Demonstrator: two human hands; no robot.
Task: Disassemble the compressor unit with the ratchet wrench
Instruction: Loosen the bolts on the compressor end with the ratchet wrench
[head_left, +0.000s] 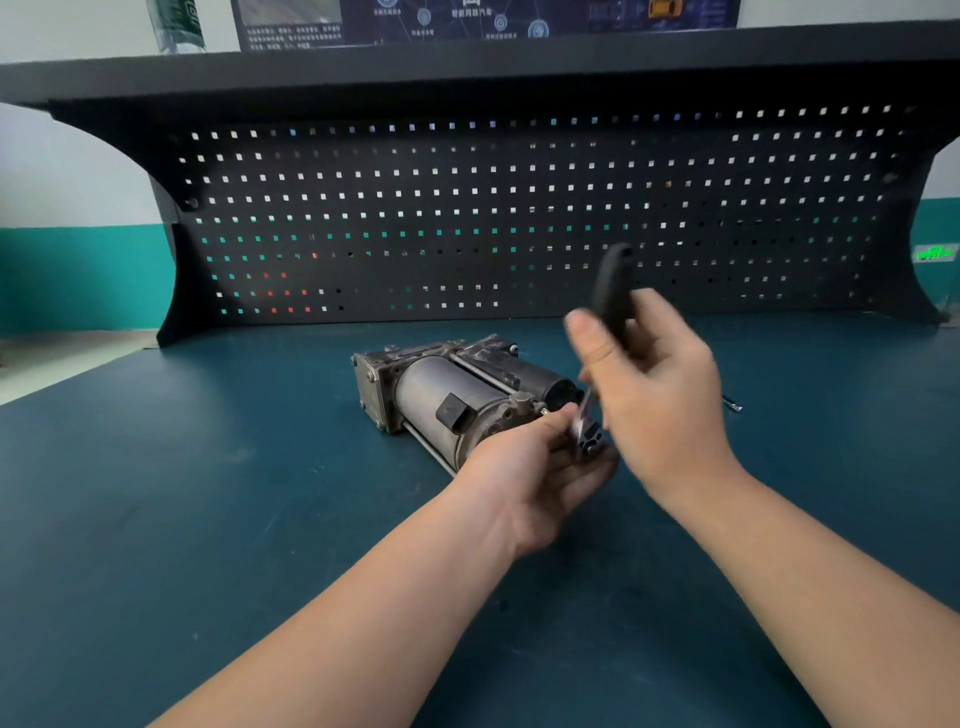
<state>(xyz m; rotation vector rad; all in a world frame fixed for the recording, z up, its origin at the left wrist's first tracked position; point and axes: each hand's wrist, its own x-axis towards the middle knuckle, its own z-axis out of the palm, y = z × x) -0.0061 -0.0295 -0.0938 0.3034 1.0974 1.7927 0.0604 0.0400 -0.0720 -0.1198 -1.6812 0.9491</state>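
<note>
The grey metal compressor unit (447, 395) lies on its side in the middle of the blue-green bench top (208, 493), its cylinder end pointing toward me. My right hand (654, 395) grips the black handle of the ratchet wrench (613, 291), which stands nearly upright and is blurred by motion. The wrench's metal shaft runs down to its head (589, 439) at the near end of the compressor. My left hand (540, 478) holds the wrench head there with curled fingers, close to a small bolt on the compressor's end.
A black pegboard back panel (519, 218) rises behind the bench under a dark shelf. A small metal piece (732, 404) lies on the bench to the right of my right hand. A bottle (176, 23) stands on the shelf at top left.
</note>
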